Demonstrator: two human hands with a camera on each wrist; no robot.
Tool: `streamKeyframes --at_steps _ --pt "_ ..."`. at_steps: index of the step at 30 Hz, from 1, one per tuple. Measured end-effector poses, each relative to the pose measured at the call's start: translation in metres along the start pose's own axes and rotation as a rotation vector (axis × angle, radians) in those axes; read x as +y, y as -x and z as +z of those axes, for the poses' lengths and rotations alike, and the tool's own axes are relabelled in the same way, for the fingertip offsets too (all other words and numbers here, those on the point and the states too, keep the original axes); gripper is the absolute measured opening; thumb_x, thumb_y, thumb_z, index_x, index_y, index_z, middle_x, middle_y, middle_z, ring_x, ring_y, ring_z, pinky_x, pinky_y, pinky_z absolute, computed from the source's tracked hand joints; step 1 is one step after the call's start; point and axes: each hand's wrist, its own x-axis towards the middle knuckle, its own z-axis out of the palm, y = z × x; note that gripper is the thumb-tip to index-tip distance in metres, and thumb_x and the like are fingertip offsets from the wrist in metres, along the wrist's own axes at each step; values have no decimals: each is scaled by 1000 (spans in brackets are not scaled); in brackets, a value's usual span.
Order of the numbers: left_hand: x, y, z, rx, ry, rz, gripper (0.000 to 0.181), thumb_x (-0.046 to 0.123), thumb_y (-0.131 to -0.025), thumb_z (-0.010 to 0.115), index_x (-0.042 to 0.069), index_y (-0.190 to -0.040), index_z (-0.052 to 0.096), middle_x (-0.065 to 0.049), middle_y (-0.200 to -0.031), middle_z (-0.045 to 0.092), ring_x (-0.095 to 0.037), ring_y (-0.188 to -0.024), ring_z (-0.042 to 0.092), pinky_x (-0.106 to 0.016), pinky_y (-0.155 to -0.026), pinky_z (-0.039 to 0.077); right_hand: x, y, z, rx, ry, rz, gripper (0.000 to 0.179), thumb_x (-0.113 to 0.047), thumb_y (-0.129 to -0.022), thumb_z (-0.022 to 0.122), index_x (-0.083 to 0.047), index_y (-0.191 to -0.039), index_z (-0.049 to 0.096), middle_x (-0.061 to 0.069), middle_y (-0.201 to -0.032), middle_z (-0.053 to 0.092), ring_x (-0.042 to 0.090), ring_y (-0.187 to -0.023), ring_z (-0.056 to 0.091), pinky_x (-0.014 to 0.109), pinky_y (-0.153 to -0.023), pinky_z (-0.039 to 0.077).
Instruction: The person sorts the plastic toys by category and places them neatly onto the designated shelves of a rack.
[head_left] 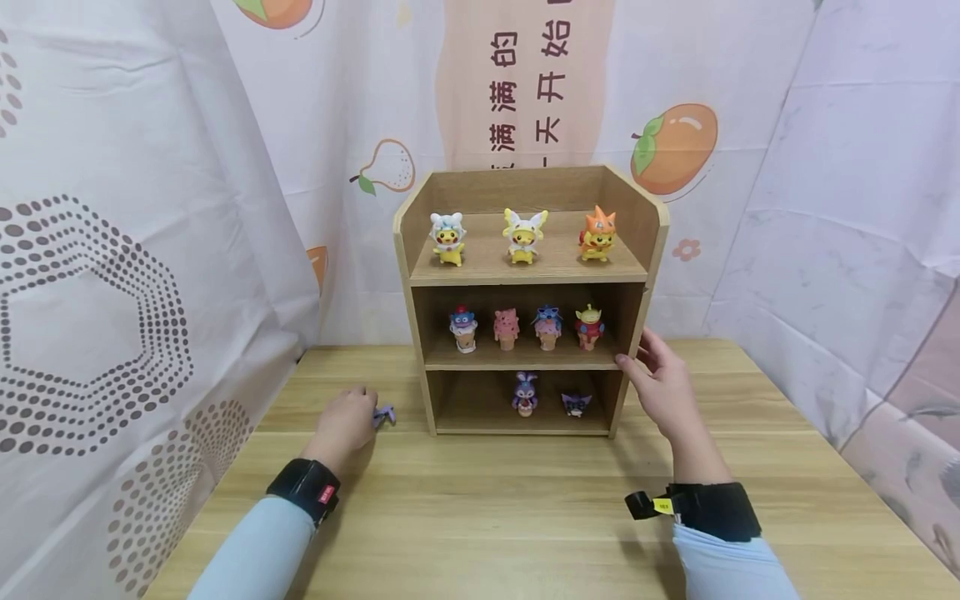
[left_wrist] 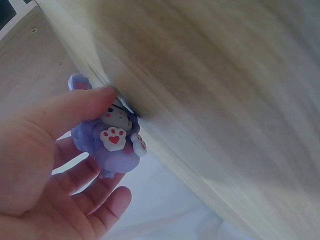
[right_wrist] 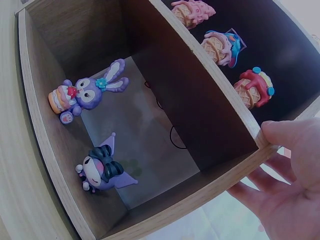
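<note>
My left hand (head_left: 348, 422) is low over the tabletop, left of the wooden display shelf (head_left: 517, 367). It pinches a small purple long-eared figurine (left_wrist: 116, 150) with white paws, the thumb lying across its head. Part of the figurine is hidden by the thumb. My right hand (head_left: 662, 385) grips the shelf's right side panel, thumb on the front edge near the middle board and fingers behind. On the bottom level sit a purple rabbit figurine (right_wrist: 89, 94) with a cake and a dark-bowed figurine (right_wrist: 100, 170) with pointed lilac ears.
Several ice-cream-cone figurines (head_left: 506, 329) line the middle level. Three yellow figurines in costume hoods, one a white-and-yellow hood (head_left: 522, 237), stand on top. A printed curtain (head_left: 322, 100) hangs behind the wooden table (head_left: 480, 517) and along its sides.
</note>
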Motion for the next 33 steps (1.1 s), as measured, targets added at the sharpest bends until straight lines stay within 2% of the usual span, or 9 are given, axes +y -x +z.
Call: streamKeyframes --at_steps 7,12,22,28,33 --pt "-2 3 -4 9 2 3 31 4 -78 79 -2 -108 71 -17 -99 63 -35 -91 65 -52 -83 57 -1 0 1 1 9 3 61 -18 -102 65 -12 -158 39 18 -150 48 42 -137 45 10 -92 46" --pt "-2 5 -7 23 17 7 23 6 -79 79 -1 -99 70 -14 -92 61 -33 -85 64 -50 -79 57 -3 1 0 0 13 8 62 -18 -102 65 -12 -158 39 19 -151 48 42 -137 45 11 -93 46" --pt "-5 7 -8 -13 96 -58 35 5 -75 78 -3 -108 69 -21 -106 63 -35 -91 65 -53 -83 57 -2 0 1 -6 8 5 61 -17 -102 64 -10 -157 39 19 -150 48 43 -137 45 11 -93 46" --pt "-7 11 -11 -3 185 -80 36 7 -75 80 -3 -108 68 -17 -100 61 -32 -84 64 -53 -78 58 -2 -1 2 0 -7 -10 60 -15 -102 64 -9 -157 40 20 -150 48 43 -136 46 10 -92 46" --pt "-8 14 -12 7 249 -74 35 10 -75 81 -2 -106 68 -13 -95 61 -28 -80 62 -51 -77 58 -3 0 1 0 7 -6 60 -17 -102 65 -9 -157 40 21 -150 48 44 -137 45 14 -95 47"
